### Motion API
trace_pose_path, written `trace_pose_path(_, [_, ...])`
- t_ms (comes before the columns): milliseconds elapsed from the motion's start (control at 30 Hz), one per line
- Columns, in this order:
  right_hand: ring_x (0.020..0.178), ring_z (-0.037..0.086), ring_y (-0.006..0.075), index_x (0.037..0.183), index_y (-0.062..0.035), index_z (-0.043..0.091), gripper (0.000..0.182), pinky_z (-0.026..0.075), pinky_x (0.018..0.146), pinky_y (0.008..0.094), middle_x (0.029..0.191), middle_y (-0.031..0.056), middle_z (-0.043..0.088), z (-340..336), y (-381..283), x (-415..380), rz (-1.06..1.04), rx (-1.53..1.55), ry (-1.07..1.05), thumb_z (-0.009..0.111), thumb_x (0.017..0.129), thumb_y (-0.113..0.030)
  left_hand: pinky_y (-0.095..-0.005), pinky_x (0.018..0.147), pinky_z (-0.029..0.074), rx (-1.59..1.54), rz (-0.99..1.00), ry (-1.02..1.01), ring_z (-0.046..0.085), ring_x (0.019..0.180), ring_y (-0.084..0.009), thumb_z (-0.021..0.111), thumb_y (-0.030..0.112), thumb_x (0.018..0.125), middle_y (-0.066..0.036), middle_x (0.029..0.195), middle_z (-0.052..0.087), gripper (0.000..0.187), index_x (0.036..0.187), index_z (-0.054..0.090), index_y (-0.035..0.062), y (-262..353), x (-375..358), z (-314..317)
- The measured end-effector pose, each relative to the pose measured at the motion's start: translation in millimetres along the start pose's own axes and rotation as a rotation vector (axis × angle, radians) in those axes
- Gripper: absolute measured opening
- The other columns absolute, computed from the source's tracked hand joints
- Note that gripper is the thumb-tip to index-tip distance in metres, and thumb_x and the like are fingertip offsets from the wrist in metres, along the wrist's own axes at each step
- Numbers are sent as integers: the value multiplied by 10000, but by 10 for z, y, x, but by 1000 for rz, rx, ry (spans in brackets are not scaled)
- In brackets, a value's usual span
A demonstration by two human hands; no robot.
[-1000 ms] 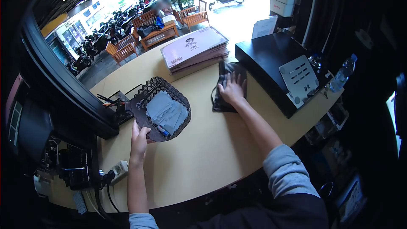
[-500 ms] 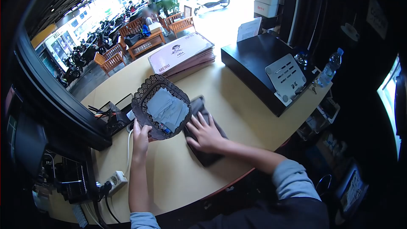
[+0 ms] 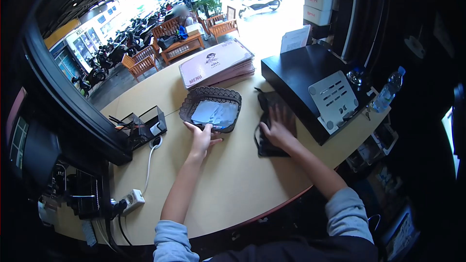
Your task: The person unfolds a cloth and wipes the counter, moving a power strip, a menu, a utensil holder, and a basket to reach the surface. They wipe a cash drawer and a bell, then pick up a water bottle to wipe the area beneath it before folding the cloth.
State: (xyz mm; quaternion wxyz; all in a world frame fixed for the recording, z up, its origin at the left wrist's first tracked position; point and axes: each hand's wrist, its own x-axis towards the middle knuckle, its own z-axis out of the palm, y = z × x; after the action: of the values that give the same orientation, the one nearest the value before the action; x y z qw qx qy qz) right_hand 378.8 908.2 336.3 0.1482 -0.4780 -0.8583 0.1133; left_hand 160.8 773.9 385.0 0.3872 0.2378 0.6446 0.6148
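A dark basket (image 3: 187, 102) with a lacy openwork rim stands on the counter in front of the menus, with several folded pale paper slips (image 3: 213, 113) inside it. My left hand (image 3: 200, 138) grips its near side, the thumb at the rim and other fingers lower down. To the right, my right hand (image 3: 280, 128) lies flat with spread fingers on a flat black cloth pouch (image 3: 274, 149). A thin cord or strap loops out at the pouch's left side. Part of the pouch is hidden under the hand.
A stack of menus (image 3: 218, 63) lies behind the basket. At right are a black box (image 3: 296, 68), a metal stand (image 3: 332, 96) and a water bottle (image 3: 388, 90). Left of the basket sit a black pen organizer (image 3: 145, 126) and a power strip (image 3: 132, 201) with cables.
The basket has gone from raised and tilted in my left hand to standing on the counter, further right. My right hand has slid the black pouch right, towards the black box.
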Motion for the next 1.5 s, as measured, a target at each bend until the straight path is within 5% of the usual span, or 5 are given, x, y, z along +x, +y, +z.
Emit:
trace_pose_path(200, [1403, 124, 406, 1451, -13, 226, 747, 55, 1088, 622, 1520, 214, 157, -146, 121, -445, -94, -132, -34, 360, 918, -518, -570, 1091, 221, 856, 745, 348, 170, 1392, -338, 695, 169, 770, -258, 1427, 278, 935, 1485, 93, 166, 1, -34, -587])
trace_pose_path(300, [1402, 125, 409, 1451, -13, 230, 740, 56, 1087, 624, 1517, 219, 162, -149, 94, -439, -83, -147, -36, 360, 918, -511, -595, 1089, 191, 1502, 813, 202, 327, 1332, -272, 721, 207, 758, -63, 1352, 449, 348, 1087, 617, 164, 287, 68, -718])
trace_pose_path(767, [1407, 105, 409, 1453, -16, 234, 754, 10, 1085, 629, 1519, 227, 148, -63, 140, -426, -77, -67, -20, 374, 906, -515, -403, 832, 463, 1102, 918, 238, 594, 903, -280, 692, 229, 798, -70, 893, 652, 177, 869, 662, 70, 10, 620, 845])
trace_pose_path(1300, [1384, 153, 442, 1429, -21, 287, 709, 50, 1075, 649, 1495, 239, 205, -33, 63, -640, -170, 3, 22, 379, 910, -495, -404, 1055, 320, 1024, 1071, 146, 404, 1251, -313, 662, 179, 807, -142, 1324, 425, 555, 1294, 418, 72, -121, 188, 481])
trace_pose_path(1500, [1368, 225, 420, 1416, -60, 331, 708, 123, 1064, 655, 1484, 215, 250, 151, -909, -1013, -708, 60, -115, 419, 881, -515, -437, 1049, 314, 876, 968, 36, 410, 1235, -340, 646, 163, 805, -157, 1323, 423, 543, 1290, 423, 63, -90, -359, 165])
